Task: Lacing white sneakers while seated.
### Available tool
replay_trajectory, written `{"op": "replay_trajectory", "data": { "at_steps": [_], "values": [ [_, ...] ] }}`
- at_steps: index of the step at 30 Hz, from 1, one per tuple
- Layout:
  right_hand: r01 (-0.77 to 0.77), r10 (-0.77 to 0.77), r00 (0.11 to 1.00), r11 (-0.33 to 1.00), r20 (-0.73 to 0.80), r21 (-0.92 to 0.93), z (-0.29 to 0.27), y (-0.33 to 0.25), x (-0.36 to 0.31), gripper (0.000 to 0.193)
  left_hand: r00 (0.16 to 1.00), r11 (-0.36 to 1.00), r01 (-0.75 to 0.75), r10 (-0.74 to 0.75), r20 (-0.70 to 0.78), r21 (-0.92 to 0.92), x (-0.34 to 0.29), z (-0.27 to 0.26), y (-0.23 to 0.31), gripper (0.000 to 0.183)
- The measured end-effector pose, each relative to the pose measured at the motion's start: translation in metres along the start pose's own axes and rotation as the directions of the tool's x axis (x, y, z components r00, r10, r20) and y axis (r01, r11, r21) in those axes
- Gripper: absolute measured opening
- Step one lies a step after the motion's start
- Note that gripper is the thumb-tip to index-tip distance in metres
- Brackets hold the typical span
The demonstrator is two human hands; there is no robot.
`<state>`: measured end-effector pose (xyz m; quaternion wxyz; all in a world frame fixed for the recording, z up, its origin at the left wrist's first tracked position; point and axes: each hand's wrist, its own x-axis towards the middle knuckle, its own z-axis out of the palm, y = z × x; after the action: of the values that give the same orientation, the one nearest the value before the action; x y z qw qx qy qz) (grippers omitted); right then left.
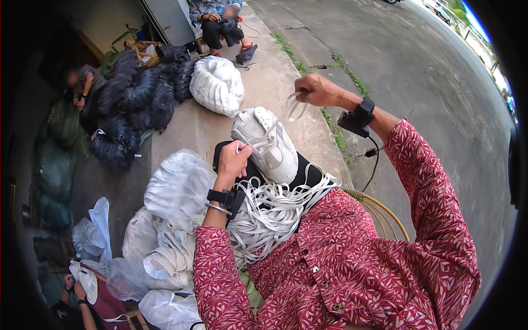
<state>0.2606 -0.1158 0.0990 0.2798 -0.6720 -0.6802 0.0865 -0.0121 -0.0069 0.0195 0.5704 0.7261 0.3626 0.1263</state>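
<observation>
A white shoe (278, 157) rests on my lap, its sole end toward me and a lace threaded in part across its upper. Raised to the right of the shoe, my right hand (316, 89) is closed around a white shoelace (297, 110) that runs down toward the shoe. Beside the shoe's left edge, my left hand (234, 161) pinches the lace, with a short end showing above the fingers. A loose heap of white shoelaces (269, 214) covers my lap below the shoe. Each wrist carries a dark strapped device.
Plastic-wrapped white bundles (179, 187) crowd my left side; another white bundle (217, 85) lies ahead. Dark bundles (132, 91) are piled at far left. A seated person (220, 22) works ahead, others at left. A yellow hoop-like handle (385, 214) stands by my right side.
</observation>
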Motion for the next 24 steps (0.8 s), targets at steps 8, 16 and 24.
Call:
{"op": "replay_trajectory", "data": {
  "at_steps": [8, 16, 24],
  "values": [
    [-0.342, 0.349, 0.937, 0.917, 0.001, 0.203, -0.016, 0.025, -0.022, 0.017, 0.969, 0.989, -0.119, 0.136, -0.207, 0.090, 0.006, 0.012, -0.007, 0.010],
    [0.137, -0.152, 0.988, 0.956, 0.037, 0.261, 0.072, -0.030, -0.026, 0.017, 0.893, 0.853, -0.234, 0.378, -0.244, 0.466, 0.007, 0.030, 0.008, 0.013],
    [0.237, -0.238, 0.967, 0.971, 0.092, 0.020, 0.094, -0.038, -0.018, 0.013, 0.898, 0.785, -0.201, 0.387, -0.210, 0.586, -0.001, 0.028, 0.014, 0.016]
  ]
}}
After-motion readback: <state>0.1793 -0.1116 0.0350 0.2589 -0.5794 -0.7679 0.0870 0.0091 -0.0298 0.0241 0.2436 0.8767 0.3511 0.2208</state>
